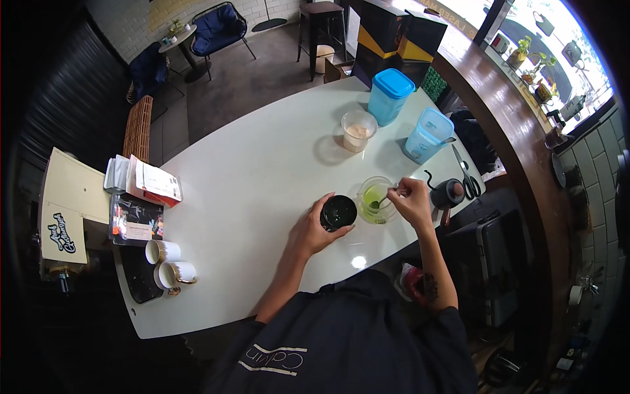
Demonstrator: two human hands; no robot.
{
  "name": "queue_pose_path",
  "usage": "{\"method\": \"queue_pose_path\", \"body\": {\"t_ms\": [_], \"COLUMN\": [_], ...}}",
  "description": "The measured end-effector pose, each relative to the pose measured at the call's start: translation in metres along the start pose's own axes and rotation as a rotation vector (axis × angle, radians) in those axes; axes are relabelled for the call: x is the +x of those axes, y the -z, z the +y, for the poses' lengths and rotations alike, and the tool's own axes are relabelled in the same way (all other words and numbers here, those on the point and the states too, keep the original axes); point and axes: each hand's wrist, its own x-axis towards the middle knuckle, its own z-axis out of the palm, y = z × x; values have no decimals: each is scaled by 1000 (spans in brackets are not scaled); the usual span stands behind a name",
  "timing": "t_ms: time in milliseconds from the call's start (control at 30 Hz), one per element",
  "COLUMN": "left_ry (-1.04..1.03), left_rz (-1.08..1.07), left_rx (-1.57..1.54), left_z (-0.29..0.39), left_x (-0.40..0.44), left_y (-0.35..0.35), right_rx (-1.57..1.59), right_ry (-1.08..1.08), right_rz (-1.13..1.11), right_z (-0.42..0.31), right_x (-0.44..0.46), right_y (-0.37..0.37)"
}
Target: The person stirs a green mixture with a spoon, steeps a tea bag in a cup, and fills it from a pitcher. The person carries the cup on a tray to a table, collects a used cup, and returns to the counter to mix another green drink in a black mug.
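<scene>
My left hand (315, 230) is wrapped round a small dark cup (339, 212), tilted so that its dark inside faces me. Close by on the right stands a clear measuring cup (387, 211) with bright green liquid in the bottom. My right hand (412, 198) pinches the handle of a spoon (378, 203), whose bowl is down in the green liquid. Behind them are a clear plastic tub (359, 131) with pale powder, a blue container with its lid on (390, 96) and an uncovered light blue container (428, 136) with a spoon handle sticking out.
Right of the measuring cup sit a dark gooseneck kettle (447, 194) and black-handled scissors (467, 174). Two white mugs (176, 275) stand on a dark tray (139, 289) at the table's left end, near upright packets (154, 180). Black boxes (397, 39) rise behind the white table (243, 197).
</scene>
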Motion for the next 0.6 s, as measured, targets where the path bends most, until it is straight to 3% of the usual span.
{"method": "queue_pose_path", "body": {"t_ms": [67,167,300,600], "left_ry": [-6,7,-42,-98], "left_rz": [1,-5,13,45], "left_rx": [14,15,-5,-35], "left_z": [1,3,-3,-5], "left_x": [0,0,2,-2], "left_y": [1,1,-2,-4], "right_rx": [40,168,390,384], "right_ry": [-60,-93,-226,-233], "right_rz": [15,216,257,299], "right_z": [20,52,52,67], "right_x": [-8,-22,-36,-49], "right_y": [-3,-14,-9,-16]}}
